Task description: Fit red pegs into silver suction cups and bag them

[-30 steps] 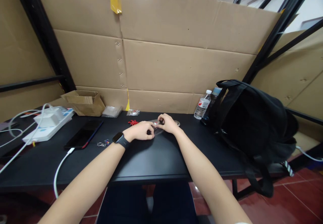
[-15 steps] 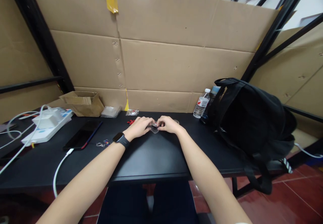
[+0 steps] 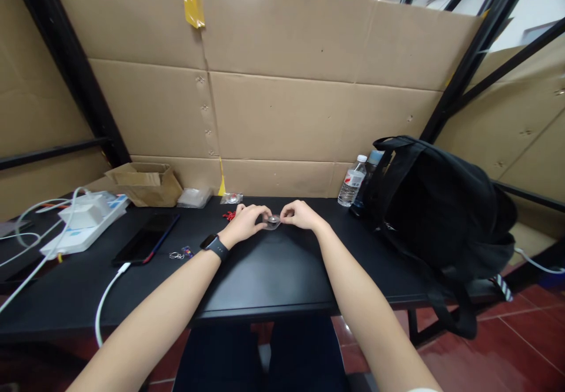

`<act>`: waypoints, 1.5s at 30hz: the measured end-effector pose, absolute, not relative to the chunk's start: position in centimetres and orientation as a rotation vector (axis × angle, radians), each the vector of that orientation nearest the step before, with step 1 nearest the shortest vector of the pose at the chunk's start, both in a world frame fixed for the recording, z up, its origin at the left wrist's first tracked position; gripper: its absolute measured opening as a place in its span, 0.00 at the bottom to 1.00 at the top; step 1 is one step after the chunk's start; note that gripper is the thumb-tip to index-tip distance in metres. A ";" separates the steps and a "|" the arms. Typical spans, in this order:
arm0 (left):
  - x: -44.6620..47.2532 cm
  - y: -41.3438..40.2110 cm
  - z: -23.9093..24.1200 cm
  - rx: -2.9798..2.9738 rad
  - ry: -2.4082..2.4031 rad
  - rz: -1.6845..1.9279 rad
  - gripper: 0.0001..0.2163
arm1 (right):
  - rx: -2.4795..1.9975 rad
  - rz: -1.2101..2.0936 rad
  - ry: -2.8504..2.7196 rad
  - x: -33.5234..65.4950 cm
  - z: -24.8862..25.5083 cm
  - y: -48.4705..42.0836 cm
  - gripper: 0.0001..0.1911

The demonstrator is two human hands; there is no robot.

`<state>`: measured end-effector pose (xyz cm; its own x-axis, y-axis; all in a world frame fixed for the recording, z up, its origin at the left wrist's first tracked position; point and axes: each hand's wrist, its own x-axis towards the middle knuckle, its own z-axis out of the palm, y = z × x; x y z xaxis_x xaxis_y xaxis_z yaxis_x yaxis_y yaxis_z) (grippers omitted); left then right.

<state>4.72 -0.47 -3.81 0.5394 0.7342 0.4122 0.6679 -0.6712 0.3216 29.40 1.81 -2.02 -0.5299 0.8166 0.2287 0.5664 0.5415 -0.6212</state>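
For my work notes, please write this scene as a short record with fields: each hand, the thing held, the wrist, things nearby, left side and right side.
left hand: left hand pinches the left side of a small clear packet
right hand: right hand pinches its right edge
held thing: clear plastic; contents too small to tell
wrist: dark watch, left arm
nearby: red item, just beyond the left hand
left side: phone, white power strip
right side: black backpack, water bottle
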 end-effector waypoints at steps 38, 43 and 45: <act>6.2 -2.2 -4.5 2.704 1.464 0.760 0.14 | -1.278 0.264 -2.421 27.9 -2.9 0.4 0.22; 6.2 -1.9 -4.9 2.683 1.460 0.702 0.10 | -1.349 0.173 -2.417 27.5 -3.2 0.7 0.11; 6.4 -1.9 -4.9 2.655 1.461 0.716 0.10 | -1.300 0.197 -2.400 27.5 -3.0 0.6 0.08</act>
<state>6.35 -1.87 -4.91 0.4538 0.8064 0.3792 0.7936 -0.5592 0.2396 27.50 0.62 -3.02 -0.4859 0.8279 0.2803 0.7710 0.5570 -0.3086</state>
